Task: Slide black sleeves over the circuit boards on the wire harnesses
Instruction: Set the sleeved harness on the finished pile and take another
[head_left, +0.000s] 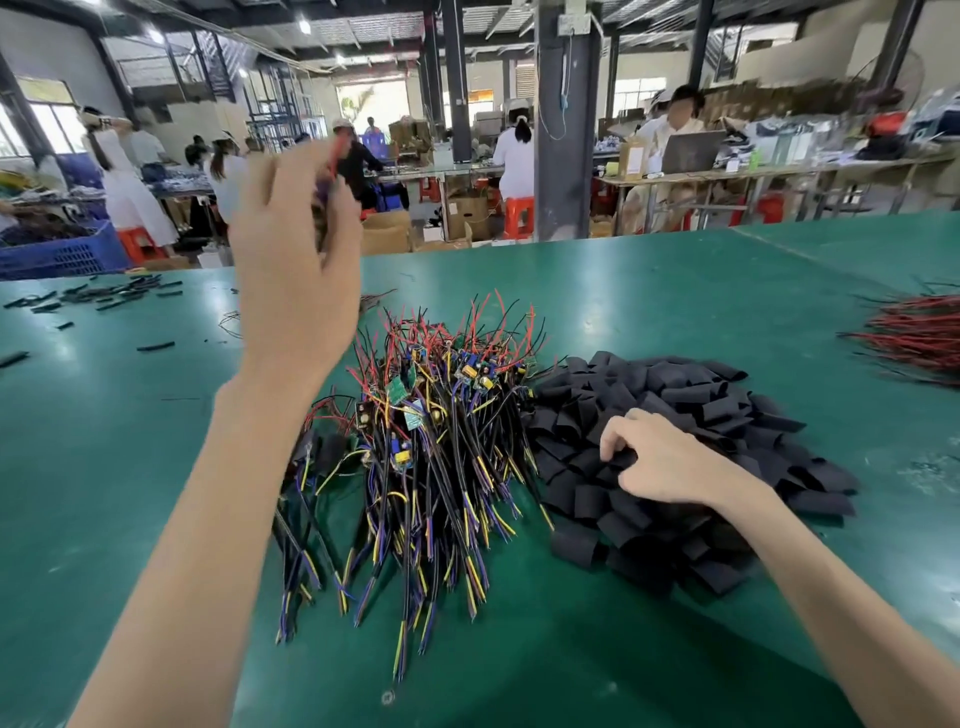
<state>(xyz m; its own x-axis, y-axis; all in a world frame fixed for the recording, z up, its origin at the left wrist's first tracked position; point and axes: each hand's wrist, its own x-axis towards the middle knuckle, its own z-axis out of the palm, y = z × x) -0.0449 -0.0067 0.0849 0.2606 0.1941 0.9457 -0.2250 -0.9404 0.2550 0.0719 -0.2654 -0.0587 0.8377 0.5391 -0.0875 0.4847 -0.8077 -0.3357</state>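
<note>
A tangled heap of wire harnesses (431, 447) with small circuit boards lies mid-table, red leads pointing away from me, yellow and purple leads toward me. To its right sits a pile of flat black sleeves (691, 415). My left hand (296, 260) is raised high above the table, blurred, its fingers curled round one harness (332, 171) whose red wires stick up past the fingertips. My right hand (660, 457) rests on the sleeve pile, with its fingertips pinching at one sleeve (618, 460) on top.
Loose black sleeve pieces (119, 293) are scattered at the far left of the green table (675, 291). A bundle of red and black wires (919, 332) lies at the right edge. Beyond the table are blue crates, stools and several workers at benches.
</note>
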